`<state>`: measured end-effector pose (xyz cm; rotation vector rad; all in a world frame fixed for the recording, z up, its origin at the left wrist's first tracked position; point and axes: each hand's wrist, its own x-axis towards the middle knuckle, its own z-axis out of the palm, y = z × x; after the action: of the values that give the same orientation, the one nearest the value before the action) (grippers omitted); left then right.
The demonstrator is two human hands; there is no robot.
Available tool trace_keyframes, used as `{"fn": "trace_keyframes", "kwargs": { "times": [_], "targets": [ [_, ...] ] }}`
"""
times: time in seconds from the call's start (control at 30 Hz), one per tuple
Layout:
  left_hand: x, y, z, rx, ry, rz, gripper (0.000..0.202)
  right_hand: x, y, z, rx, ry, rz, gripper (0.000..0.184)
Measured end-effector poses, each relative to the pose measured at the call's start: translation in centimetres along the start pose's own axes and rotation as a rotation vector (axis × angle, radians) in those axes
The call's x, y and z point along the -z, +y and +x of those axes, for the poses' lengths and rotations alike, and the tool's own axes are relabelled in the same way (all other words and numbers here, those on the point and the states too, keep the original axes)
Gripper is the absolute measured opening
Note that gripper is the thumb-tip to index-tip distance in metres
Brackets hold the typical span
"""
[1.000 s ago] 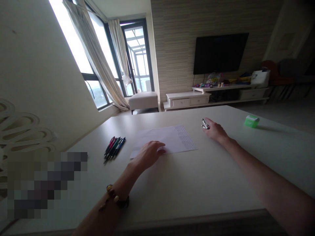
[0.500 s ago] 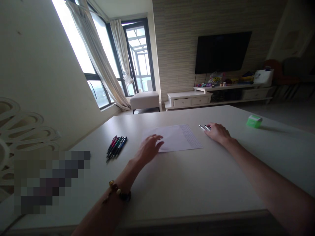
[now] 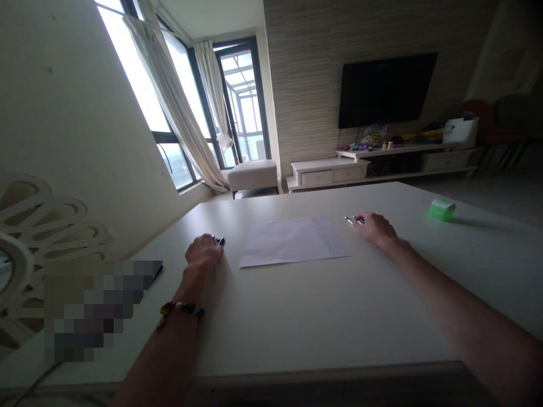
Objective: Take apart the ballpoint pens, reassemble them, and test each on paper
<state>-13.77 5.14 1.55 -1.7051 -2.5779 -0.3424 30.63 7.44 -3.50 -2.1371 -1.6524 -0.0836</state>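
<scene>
A white sheet of paper (image 3: 292, 242) lies flat in the middle of the pale table (image 3: 322, 316). My left hand (image 3: 202, 252) rests closed over the bunch of coloured pens (image 3: 219, 241) just left of the sheet; only their tips show past my fingers. My right hand (image 3: 376, 228) lies on the table to the right of the paper, fingers curled around a few silver pens (image 3: 352, 220) whose ends stick out to the left. A beaded bracelet (image 3: 181, 309) circles my left wrist.
A small green box (image 3: 442, 209) sits on the table at the far right. A dark flat object (image 3: 148, 270) lies at the left edge, partly blurred out. Beyond the table stand a footstool (image 3: 253, 173), a low white TV cabinet (image 3: 331, 171) and a wall-mounted TV (image 3: 386, 89).
My left hand has left the paper, moved left and closed over the coloured pens. My right hand has lowered its silver pens onto the table and stayed there.
</scene>
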Motion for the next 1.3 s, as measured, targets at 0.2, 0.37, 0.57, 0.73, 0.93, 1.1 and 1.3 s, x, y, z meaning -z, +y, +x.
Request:
{"fn": "trace_keyframes", "kwargs": {
  "times": [0.2,0.37,0.57,0.73,0.93,1.1,1.3],
  "targets": [
    [-0.5,0.2,0.0,-0.022,0.031,0.06,0.029,0.3,-0.7,-0.3,0.021,0.038,0.034,0.031],
    [0.0,0.8,-0.6,-0.086,-0.004,-0.099,0.028,1.7,-2.7,-1.3,0.073,0.124,0.169,0.024],
    [0.9,4.0,-2.8,-0.248,-0.248,-1.015,0.031,2.2,-7.5,-4.9,0.34,-0.061,0.631,0.032],
    [1.1,6.9,-6.3,-0.486,-0.619,-1.348,0.026,2.0,-10.9,-8.7,0.336,-0.746,1.105,0.061],
    [0.9,7.8,-7.8,-0.662,-0.646,-1.146,0.035,2.4,-11.3,-9.5,0.334,-1.02,1.306,0.047],
    [0.2,8.2,-8.3,-0.932,-0.252,-0.695,0.024,2.3,-10.3,-8.5,0.374,-0.963,1.131,0.045],
    [0.4,9.0,-10.7,-1.117,0.018,-0.315,0.029,2.5,-10.8,-9.2,0.438,-0.899,1.032,0.044]
  ]
}}
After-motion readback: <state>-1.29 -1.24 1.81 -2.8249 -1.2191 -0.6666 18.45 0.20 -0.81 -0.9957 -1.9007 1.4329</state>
